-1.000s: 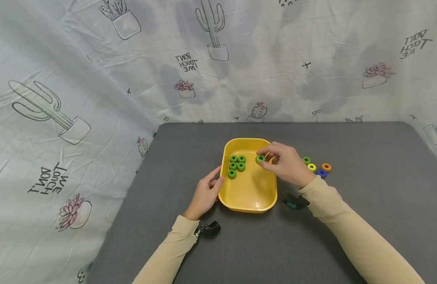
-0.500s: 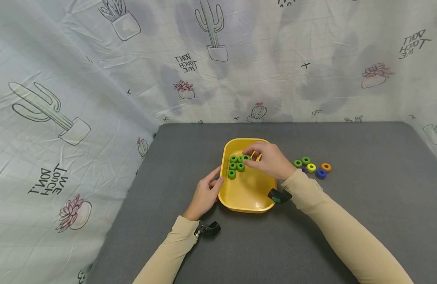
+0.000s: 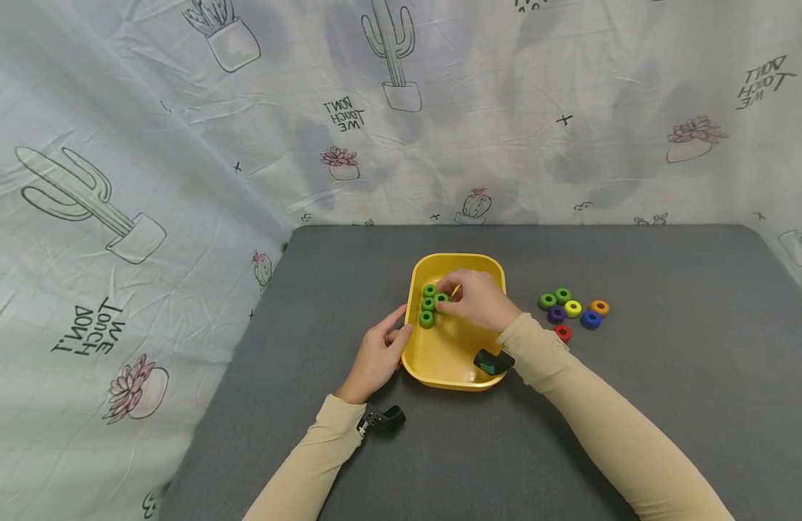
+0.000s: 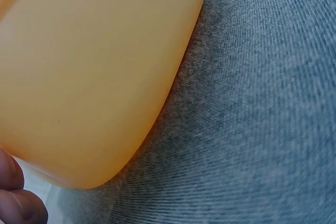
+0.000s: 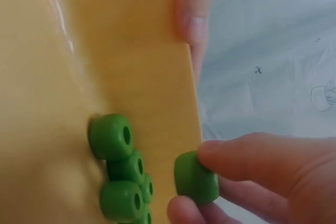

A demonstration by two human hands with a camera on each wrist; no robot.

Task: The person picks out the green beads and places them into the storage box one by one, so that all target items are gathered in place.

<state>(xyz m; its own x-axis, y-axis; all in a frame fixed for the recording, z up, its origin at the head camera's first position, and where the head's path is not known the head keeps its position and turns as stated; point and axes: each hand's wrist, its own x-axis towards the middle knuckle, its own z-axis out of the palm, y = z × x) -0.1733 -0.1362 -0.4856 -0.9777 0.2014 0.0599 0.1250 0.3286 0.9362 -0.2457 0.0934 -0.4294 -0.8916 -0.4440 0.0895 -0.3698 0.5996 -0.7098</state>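
A yellow tray (image 3: 456, 362) lies on the table, several green beads (image 3: 427, 319) grouped along its left inner side. My left hand (image 3: 373, 356) holds the tray's left wall; in the right wrist view its thumb (image 5: 194, 22) lies over the rim. Inside the tray, my right hand (image 3: 477, 298) pinches one green bead (image 5: 197, 178) between thumb and fingers, just above the other green ones. From the left wrist, I see the tray's outer wall (image 4: 100, 72) and a bit of the left fingers (image 4: 21, 205).
Right of the tray lie loose beads: green (image 3: 547, 302), yellow (image 3: 572, 309), purple (image 3: 556, 314), blue (image 3: 591, 319), orange (image 3: 599, 308) and red (image 3: 562, 333), the red one partly behind the right sleeve. Behind the grey table (image 3: 349, 268) hangs a printed curtain (image 3: 518, 145).
My right hand has carried the green bead leftward across the tray to the other green ones. Loose beads at the right have come out from behind the arm. The left hand stays put.
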